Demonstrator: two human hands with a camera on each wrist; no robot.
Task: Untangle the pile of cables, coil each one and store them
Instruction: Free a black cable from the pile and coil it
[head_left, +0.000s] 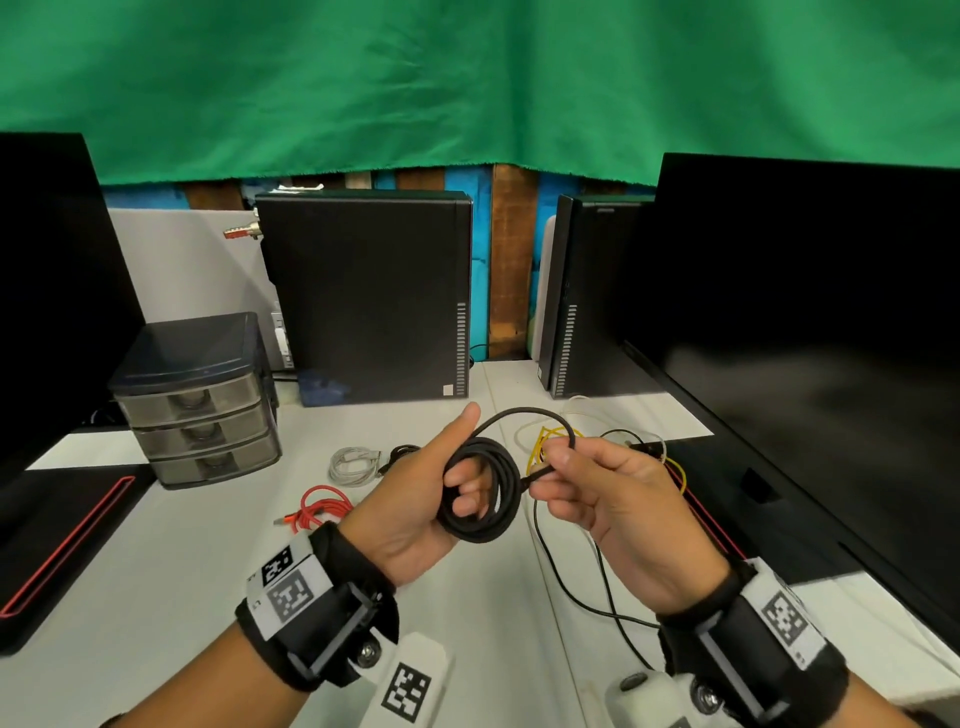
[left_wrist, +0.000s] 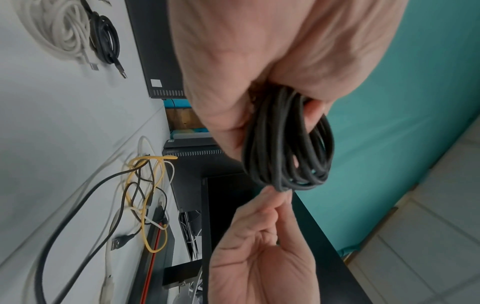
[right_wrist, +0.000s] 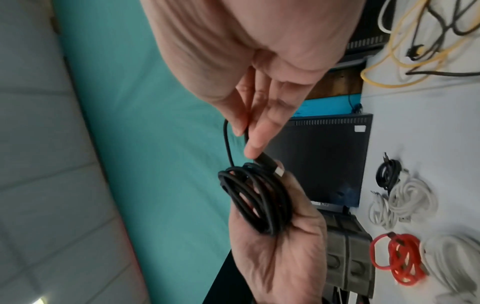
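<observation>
**Head view: last loop of a black cable being finished in two hands**

Head view shows both hands raised above a white tabletop (head_left: 156, 571), working on one black cable (head_left: 483, 488). The left hand (head_left: 415, 499) has its fingers curled through the middle of the wound coil with the thumb raised, so the loops stay stacked and cannot spring apart. The right hand (head_left: 597, 488) pinches the cable's plug end between thumb and fingertips just beside the coil, with one free loop arching above; this looks like a grip for guiding the tail round or through the bundle to lock it.

Coiled cables lie on the tabletop to the left: a white coil (head_left: 356, 465), a red coil (head_left: 319, 506) and a small dark one (right_wrist: 388, 172), kept apart from the unsorted work. To the right, a tangle of yellow, white and thin black cables (head_left: 597, 441) waits; how many strands it holds is hard to tell.

A small drawer unit (head_left: 197, 410) stands at the back left, probably the storage place. Two computer towers and dark monitors ring the workspace.
</observation>
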